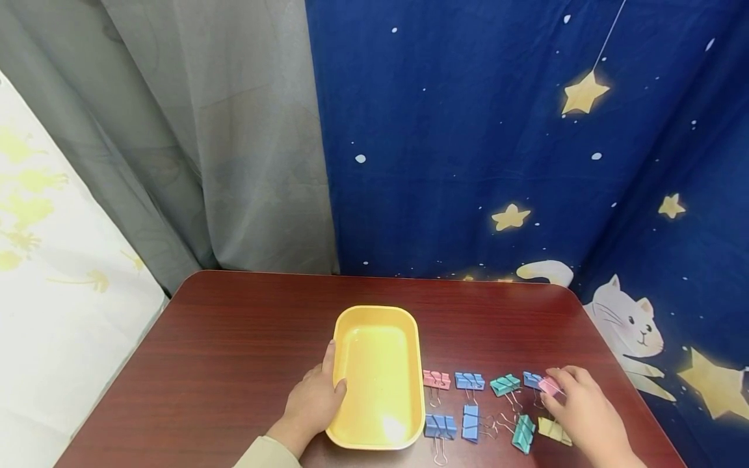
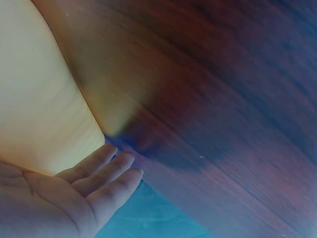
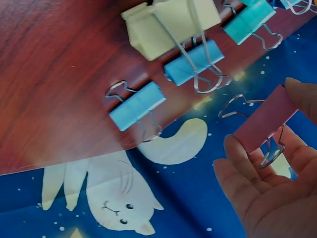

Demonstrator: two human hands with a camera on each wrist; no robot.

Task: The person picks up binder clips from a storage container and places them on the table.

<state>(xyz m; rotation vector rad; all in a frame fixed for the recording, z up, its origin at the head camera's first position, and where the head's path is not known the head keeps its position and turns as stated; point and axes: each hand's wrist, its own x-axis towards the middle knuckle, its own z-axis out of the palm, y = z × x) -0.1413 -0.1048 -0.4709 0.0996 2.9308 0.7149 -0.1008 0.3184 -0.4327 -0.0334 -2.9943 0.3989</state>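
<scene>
A pink binder clip (image 3: 267,119) is pinched between the thumb and fingers of my right hand (image 1: 591,413), above the right part of the table. Close by lie a yellow binder clip (image 1: 554,430), a blue binder clip (image 1: 532,380) and a teal binder clip (image 1: 524,434). My left hand (image 1: 315,398) rests against the left side of a yellow tray (image 1: 419,390), its thumb at the rim. In the left wrist view, the fingers (image 2: 111,191) extend loosely beside the tray's outer wall. Nothing lies inside the tray.
More clips lie right of the tray, among them another pink clip (image 1: 436,380), a blue clip (image 1: 470,381) and a teal clip (image 1: 505,385). The dark red wooden table (image 1: 246,338) ends before a grey curtain (image 1: 263,130) and a blue starry curtain (image 1: 445,130).
</scene>
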